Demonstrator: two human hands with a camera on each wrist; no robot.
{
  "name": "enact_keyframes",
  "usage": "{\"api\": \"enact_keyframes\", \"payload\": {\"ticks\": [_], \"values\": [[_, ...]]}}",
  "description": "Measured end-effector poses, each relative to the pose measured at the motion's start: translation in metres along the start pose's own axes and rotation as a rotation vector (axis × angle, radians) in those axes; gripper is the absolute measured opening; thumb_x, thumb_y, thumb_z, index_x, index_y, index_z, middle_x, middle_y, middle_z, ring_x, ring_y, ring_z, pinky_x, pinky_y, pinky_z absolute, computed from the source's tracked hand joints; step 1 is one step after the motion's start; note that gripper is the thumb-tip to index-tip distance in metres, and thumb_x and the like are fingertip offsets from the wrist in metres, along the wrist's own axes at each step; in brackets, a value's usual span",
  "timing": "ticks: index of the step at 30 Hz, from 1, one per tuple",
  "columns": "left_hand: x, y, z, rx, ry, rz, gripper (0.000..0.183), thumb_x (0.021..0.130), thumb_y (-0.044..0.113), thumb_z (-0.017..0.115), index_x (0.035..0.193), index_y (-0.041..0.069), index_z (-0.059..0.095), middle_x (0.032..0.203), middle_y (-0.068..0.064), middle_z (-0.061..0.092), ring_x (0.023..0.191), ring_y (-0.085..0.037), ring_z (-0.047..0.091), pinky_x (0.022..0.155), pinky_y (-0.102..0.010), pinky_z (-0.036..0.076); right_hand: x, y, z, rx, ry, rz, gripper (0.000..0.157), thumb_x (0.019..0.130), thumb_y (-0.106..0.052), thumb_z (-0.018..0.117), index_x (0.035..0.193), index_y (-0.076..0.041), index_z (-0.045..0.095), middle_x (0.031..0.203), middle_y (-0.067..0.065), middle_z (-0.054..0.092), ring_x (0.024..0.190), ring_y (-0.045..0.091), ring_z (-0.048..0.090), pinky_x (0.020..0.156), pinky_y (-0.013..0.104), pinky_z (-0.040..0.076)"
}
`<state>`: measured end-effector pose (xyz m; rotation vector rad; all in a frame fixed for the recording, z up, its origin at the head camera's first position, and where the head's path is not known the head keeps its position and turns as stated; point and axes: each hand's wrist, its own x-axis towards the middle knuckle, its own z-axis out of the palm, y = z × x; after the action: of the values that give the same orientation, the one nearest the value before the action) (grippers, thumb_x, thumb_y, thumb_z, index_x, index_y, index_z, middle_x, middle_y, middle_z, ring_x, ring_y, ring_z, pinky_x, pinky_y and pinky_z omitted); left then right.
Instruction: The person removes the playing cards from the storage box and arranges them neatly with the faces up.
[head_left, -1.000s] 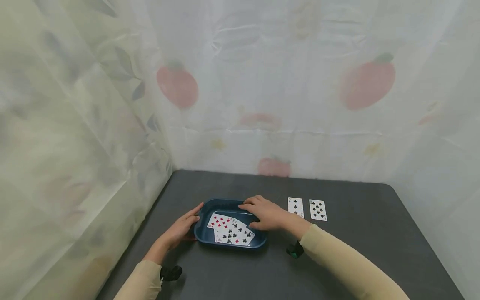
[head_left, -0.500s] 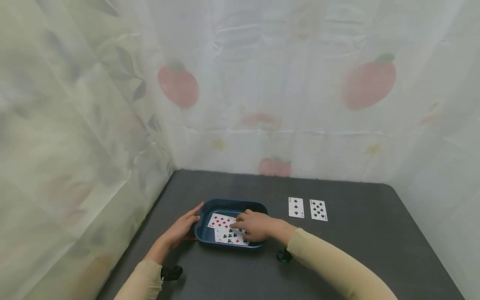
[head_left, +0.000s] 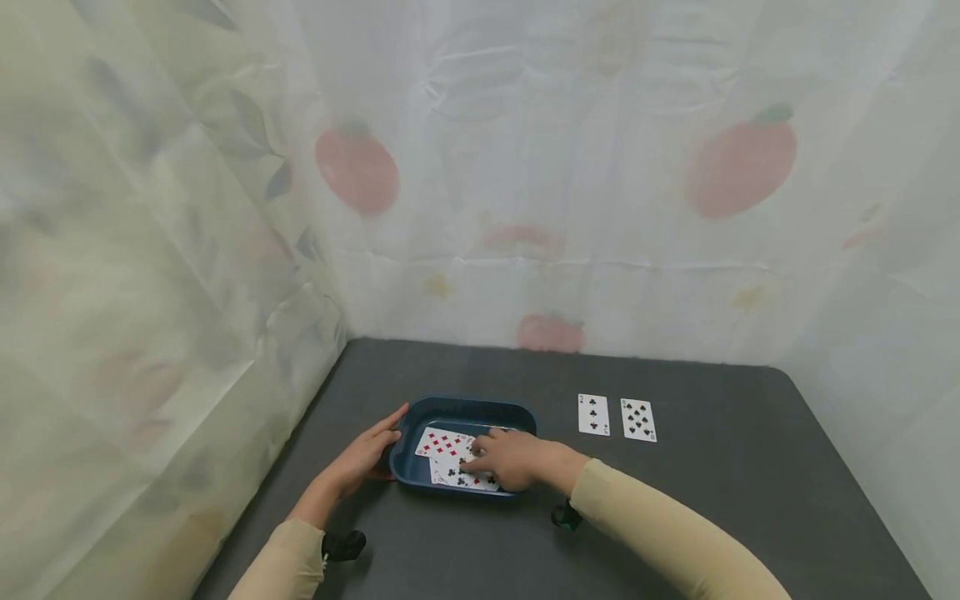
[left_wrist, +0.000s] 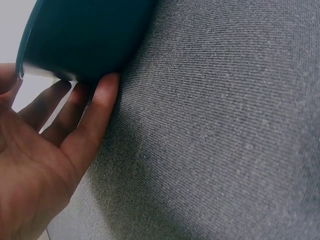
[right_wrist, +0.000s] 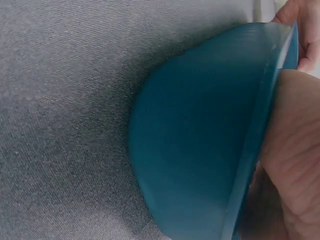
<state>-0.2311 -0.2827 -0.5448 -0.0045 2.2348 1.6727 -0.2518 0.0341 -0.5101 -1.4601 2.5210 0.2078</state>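
A blue tray (head_left: pixel 420 486) stands on the dark table, with several overlapping playing cards (head_left: pixel 442 442) lying in its left and middle part. At the tray's left end my left hand (head_left: pixel 358 460) holds on, thumb at the rim. Its fingers (left_wrist: pixel 94 117) lie against the tray's outer wall in the left wrist view. My right hand (head_left: pixel 513 460) reaches over the right end, its index finger extended onto the club cards. The right fingertips are out of sight behind the tray wall in the right wrist view. No lifted card shows.
Right of the tray, a three of clubs (head_left: pixel 593 415) and a spade card (head_left: pixel 638 420) lie face up, side by side. The dark table (head_left: pixel 712 492) ends at a pale patterned curtain (head_left: pixel 480 167) behind and on both sides.
From the tray's right rim, my right hand has moved left and down onto the club cards, covering those at the right. The left hand and tray have stayed put.
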Motion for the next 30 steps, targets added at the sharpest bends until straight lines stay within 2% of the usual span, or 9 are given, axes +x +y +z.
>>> {"api": "enact_keyframes", "payload": {"ticks": [4, 8, 13, 17, 23, 27, 30], "values": [[0.0004, 0.001, 0.0011, -0.011, 0.013, -0.011, 0.053, 0.111, 0.027, 0.045, 0.16, 0.043, 0.032, 0.167, -0.013, 0.022, 0.136, -0.04, 0.041, 0.081, -0.051, 0.057, -0.0025, 0.0019, -0.0004, 0.0, -0.006, 0.008, 0.052, 0.105, -0.019, 0.055, 0.153, -0.04, 0.048, 0.157, -0.009, 0.042, 0.137, 0.021, 0.044, 0.109, 0.038, 0.041], [0.0, 0.0015, 0.0016, -0.011, 0.017, -0.009, 0.053, 0.11, 0.027, 0.045, 0.16, 0.043, 0.033, 0.167, -0.013, 0.022, 0.138, -0.041, 0.04, 0.082, -0.052, 0.057, -0.0037, 0.0048, 0.0004, 0.052, -0.002, 0.021, 0.05, 0.106, -0.019, 0.052, 0.153, -0.035, 0.05, 0.16, -0.007, 0.04, 0.141, 0.022, 0.042, 0.114, 0.04, 0.037], [-0.0009, 0.0018, 0.0016, -0.013, 0.011, -0.01, 0.054, 0.111, 0.026, 0.044, 0.16, 0.043, 0.032, 0.168, -0.011, 0.02, 0.14, -0.04, 0.038, 0.083, -0.053, 0.057, -0.0037, 0.0059, 0.0014, 0.09, 0.028, 0.032, 0.05, 0.106, -0.022, 0.053, 0.154, -0.036, 0.048, 0.161, -0.003, 0.04, 0.142, 0.024, 0.04, 0.112, 0.043, 0.038], [-0.0017, 0.001, 0.0014, -0.02, 0.012, -0.014, 0.053, 0.111, 0.026, 0.044, 0.16, 0.044, 0.033, 0.168, -0.01, 0.021, 0.14, -0.039, 0.038, 0.083, -0.052, 0.057, -0.0031, 0.0051, 0.0026, 0.081, 0.05, 0.002, 0.048, 0.106, -0.029, 0.055, 0.153, -0.037, 0.049, 0.158, -0.001, 0.043, 0.139, 0.025, 0.043, 0.112, 0.042, 0.038], [-0.0022, 0.0007, 0.0008, -0.024, 0.004, -0.012, 0.054, 0.11, 0.027, 0.045, 0.16, 0.043, 0.032, 0.167, -0.013, 0.022, 0.139, -0.04, 0.039, 0.083, -0.052, 0.057, -0.0034, 0.006, 0.0031, 0.141, 0.029, 0.009, 0.047, 0.105, -0.022, 0.054, 0.15, -0.035, 0.054, 0.159, -0.001, 0.043, 0.145, 0.025, 0.04, 0.117, 0.041, 0.033], [-0.0036, 0.0019, -0.0003, -0.019, 0.0, -0.011, 0.055, 0.11, 0.027, 0.045, 0.162, 0.04, 0.03, 0.168, -0.014, 0.02, 0.139, -0.041, 0.038, 0.083, -0.053, 0.057, -0.0017, 0.0073, 0.0007, 0.209, 0.055, 0.04, 0.052, 0.101, -0.026, 0.064, 0.151, -0.029, 0.053, 0.159, 0.003, 0.042, 0.144, 0.026, 0.04, 0.114, 0.044, 0.036], [-0.0032, 0.0016, -0.0005, -0.01, 0.006, -0.012, 0.055, 0.11, 0.026, 0.044, 0.162, 0.04, 0.03, 0.167, -0.014, 0.022, 0.138, -0.041, 0.039, 0.083, -0.053, 0.057, 0.0037, 0.0097, 0.0021, 0.237, 0.091, 0.082, 0.065, 0.094, -0.035, 0.074, 0.154, -0.023, 0.05, 0.158, 0.006, 0.043, 0.141, 0.027, 0.042, 0.111, 0.045, 0.039]]}}
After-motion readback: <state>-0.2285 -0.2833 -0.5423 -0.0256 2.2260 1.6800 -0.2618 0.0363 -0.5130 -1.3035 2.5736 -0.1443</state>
